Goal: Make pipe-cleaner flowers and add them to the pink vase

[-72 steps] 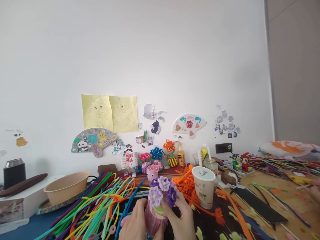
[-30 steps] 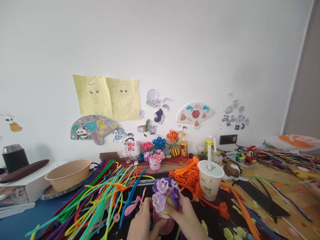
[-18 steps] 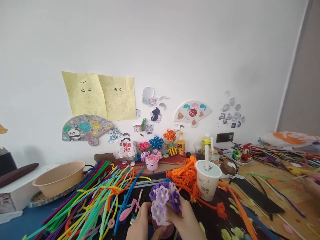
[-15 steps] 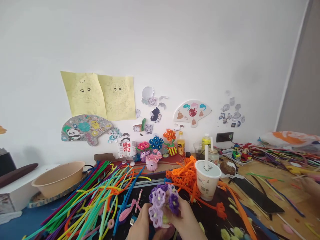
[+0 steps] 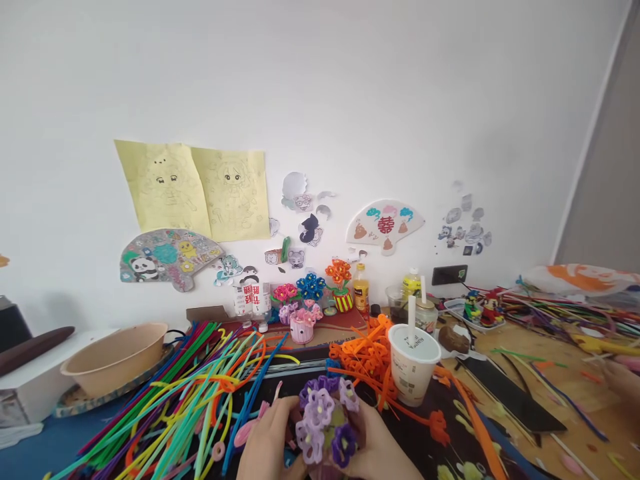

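Observation:
A bunch of light and dark purple fuzzy flowers (image 5: 320, 417) is held low in the middle of the head view. My left hand (image 5: 270, 440) wraps its left side, and my right hand (image 5: 383, 443) closes round its right side. Something greenish shows between the blossoms; the base is mostly hidden by the hands and the frame's bottom edge. Pink pliers (image 5: 245, 430) lie just beside my left hand. Orange fuzzy pieces (image 5: 365, 357) are heaped beyond the flowers.
Many coloured fuzzy stems (image 5: 195, 393) spread at the left, near a beige basin (image 5: 115, 360). A lidded cup with a straw (image 5: 414, 373) stands right of the hands. Finished flower pots (image 5: 301, 327) line the wall. Another person's hand (image 5: 617, 380) is at the far right.
The flower bunch has turned and tilted, so more of its top and the greenish part show. My left hand has shifted left and up, covering part of the pink pliers.

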`<action>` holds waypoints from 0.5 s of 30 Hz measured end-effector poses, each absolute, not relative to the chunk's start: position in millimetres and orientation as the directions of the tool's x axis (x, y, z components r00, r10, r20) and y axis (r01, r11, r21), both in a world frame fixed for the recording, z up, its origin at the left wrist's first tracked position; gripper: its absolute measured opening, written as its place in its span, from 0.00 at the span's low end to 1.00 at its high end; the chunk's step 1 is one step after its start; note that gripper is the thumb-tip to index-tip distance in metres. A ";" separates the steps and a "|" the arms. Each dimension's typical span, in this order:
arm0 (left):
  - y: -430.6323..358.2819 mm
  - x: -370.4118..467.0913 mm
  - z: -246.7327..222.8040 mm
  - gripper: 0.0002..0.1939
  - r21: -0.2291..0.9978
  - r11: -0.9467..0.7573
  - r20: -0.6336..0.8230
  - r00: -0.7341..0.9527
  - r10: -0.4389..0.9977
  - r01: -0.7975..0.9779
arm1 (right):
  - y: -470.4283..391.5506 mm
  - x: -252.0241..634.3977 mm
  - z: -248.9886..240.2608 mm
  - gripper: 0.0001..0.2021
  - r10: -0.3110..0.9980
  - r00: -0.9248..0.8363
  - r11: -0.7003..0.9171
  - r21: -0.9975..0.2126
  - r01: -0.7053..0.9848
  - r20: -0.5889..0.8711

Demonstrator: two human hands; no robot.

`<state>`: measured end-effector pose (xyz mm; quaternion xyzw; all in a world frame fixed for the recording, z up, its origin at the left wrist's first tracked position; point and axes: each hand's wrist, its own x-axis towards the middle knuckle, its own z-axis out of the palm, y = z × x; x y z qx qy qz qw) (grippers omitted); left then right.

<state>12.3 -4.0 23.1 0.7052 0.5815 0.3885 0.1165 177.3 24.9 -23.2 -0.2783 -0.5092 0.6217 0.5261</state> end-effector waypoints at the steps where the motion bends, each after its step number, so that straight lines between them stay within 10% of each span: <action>1: -4.6 12.6 26.7 0.19 0.611 -0.284 0.396 0.025 0.918 0.739 | 24.2 178.5 -18.9 0.48 0.930 -0.303 0.079 -0.918 -0.389 0.208; 6: -5.8 9.3 36.1 0.34 0.653 -0.197 0.312 -0.023 0.950 0.732 | 18.1 187.4 -1.3 0.62 0.922 -0.284 0.146 -0.916 -0.374 0.263; 15: 2.2 9.6 45.4 0.39 0.626 -0.224 0.199 0.125 0.972 0.746 | 15.9 197.4 8.9 0.48 0.900 -0.342 0.190 -0.948 -0.254 0.271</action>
